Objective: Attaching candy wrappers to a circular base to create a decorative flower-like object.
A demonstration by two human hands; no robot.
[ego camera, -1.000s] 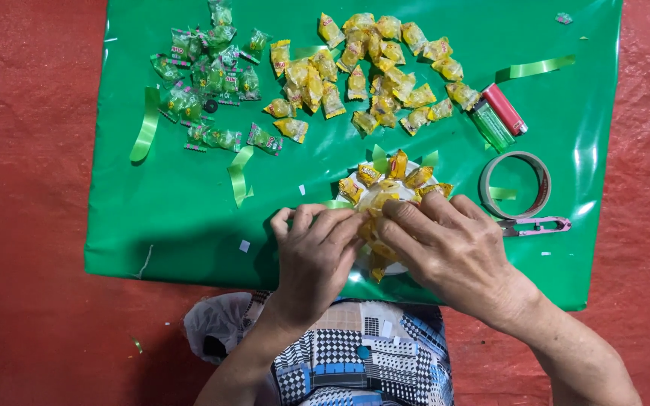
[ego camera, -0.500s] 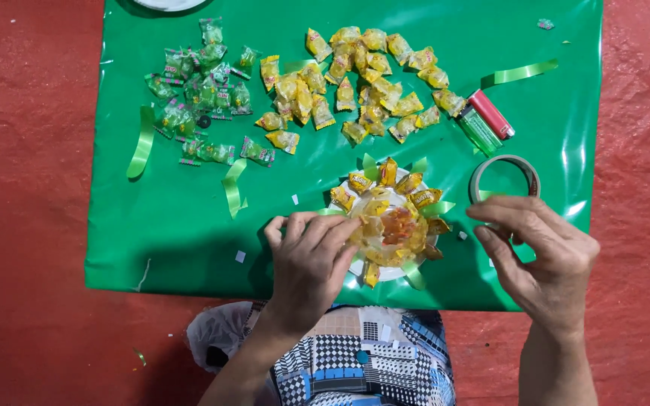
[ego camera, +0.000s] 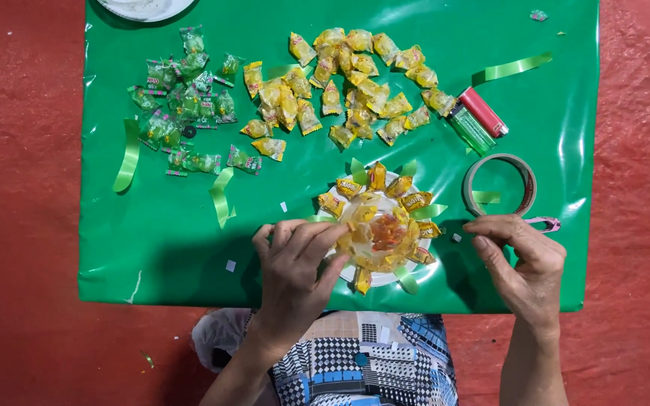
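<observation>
Both hands (ego camera: 295, 267) are bare, no rings or sleeves. The garment (ego camera: 362, 357) carries a black, white and blue checked print.

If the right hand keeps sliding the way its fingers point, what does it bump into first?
The right hand points left, so it would probably first meet the round white disc ringed with yellow wrapped candies, at its near edge. Height above the sheet is unclear.

We see a bright green sheet (ego camera: 152, 248) spread over a red floor (ego camera: 16, 225), with a pile of yellow-wrapped sweets (ego camera: 347, 83) beside a pile of pale green-wrapped ones (ego camera: 182, 105). The round candy piece (ego camera: 381, 225) is yellow with an orange centre on white, ringed by green ribbon bits. Two lighters (ego camera: 475, 120) are red and green; our clothing (ego camera: 362, 361) is a black, white and blue check.
</observation>
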